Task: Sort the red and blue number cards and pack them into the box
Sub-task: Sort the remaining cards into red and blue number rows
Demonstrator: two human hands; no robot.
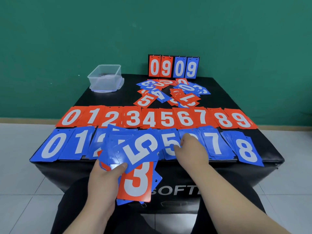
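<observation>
A row of red number cards [152,118], 0 to 9, lies across the black block. In front of it runs a row of blue number cards [79,144]. My left hand [103,179] grips a fanned bundle of cards [138,152], a blue 5 on top and a red 3 [136,181] hanging below. My right hand [190,146] rests with its fingers on the blue 5 pile [168,142] and hides the blue pile beside it. A loose heap of mixed cards [170,92] lies behind the rows. The clear plastic box [106,78] stands at the back left.
A flip scoreboard [173,66] reading 09 09 stands at the block's back edge against the green wall. The black block [219,174] drops off at its front edge above my knees. Pale floor tiles surround it.
</observation>
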